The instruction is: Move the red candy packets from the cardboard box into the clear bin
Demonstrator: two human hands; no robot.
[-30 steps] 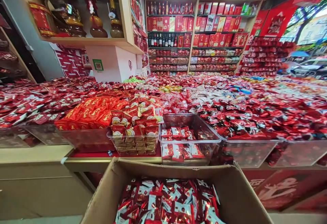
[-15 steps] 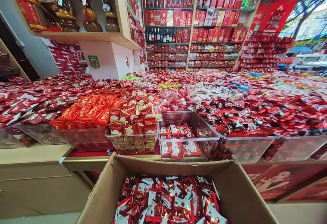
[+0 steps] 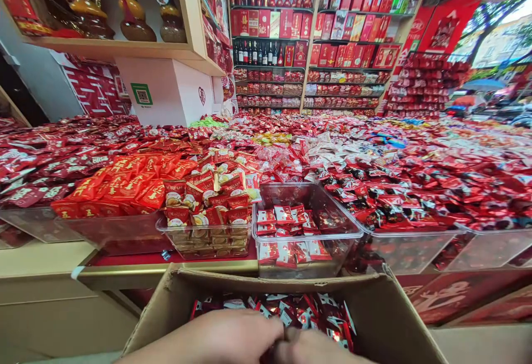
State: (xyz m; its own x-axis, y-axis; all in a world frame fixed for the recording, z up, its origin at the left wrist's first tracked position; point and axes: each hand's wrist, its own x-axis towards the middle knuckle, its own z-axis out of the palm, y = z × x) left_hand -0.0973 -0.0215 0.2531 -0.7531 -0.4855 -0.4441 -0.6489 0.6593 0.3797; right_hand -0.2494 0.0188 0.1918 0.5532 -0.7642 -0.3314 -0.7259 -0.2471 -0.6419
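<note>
Both my hands are inside an open cardboard box point(image 3: 199, 279) at the bottom centre. My left hand point(image 3: 243, 333) and my right hand point(image 3: 310, 347) meet over the red and white candy packets point(image 3: 305, 311). Their fingertips are blurred and bent down out of sight, so what they hold, if anything, cannot be made out. Just beyond the box, a clear plastic bin point(image 3: 307, 236) holds similar red and white packets, low on its left side. To its left sits a bin of durian candies point(image 3: 208, 203).
Orange-red packets point(image 3: 120, 186) fill a bin further left. Dark red packets point(image 3: 394, 203) are heaped at the right. A counter edge point(image 3: 166, 267) runs behind the box. An overhanging cabinet point(image 3: 124, 48) is at the upper left, and shelves point(image 3: 310, 48) stand at the back.
Both hands have come into view and reached into the cardboard box. The view has shifted slightly, with the bins now a little nearer.
</note>
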